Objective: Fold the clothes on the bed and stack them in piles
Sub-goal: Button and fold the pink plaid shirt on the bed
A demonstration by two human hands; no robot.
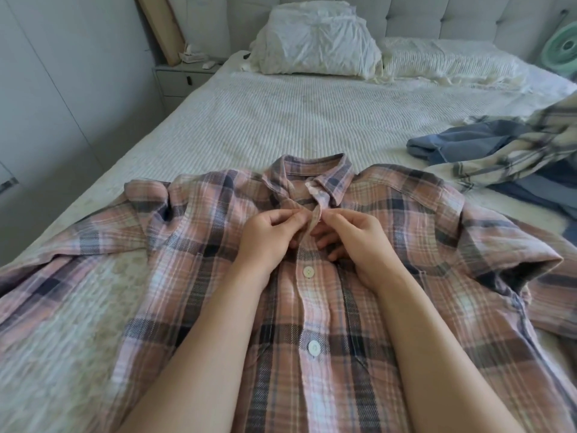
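A pink and navy plaid shirt [199, 232] lies face up across the near part of the bed [281, 120], collar away from me and sleeves spread to both sides. Two white buttons on its front are done up. My left hand [268, 235] and my right hand [352, 235] meet just below the collar. Each pinches one edge of the shirt's front opening between thumb and fingers, and the fabric there is raised a little off the shirt.
A loose heap of clothes lies at the right: a blue garment [462, 142] and a cream plaid one [512, 154]. White pillows [315, 42] sit at the headboard. A nightstand [184, 79] stands left of the bed, and a green fan [562, 48] at the far right.
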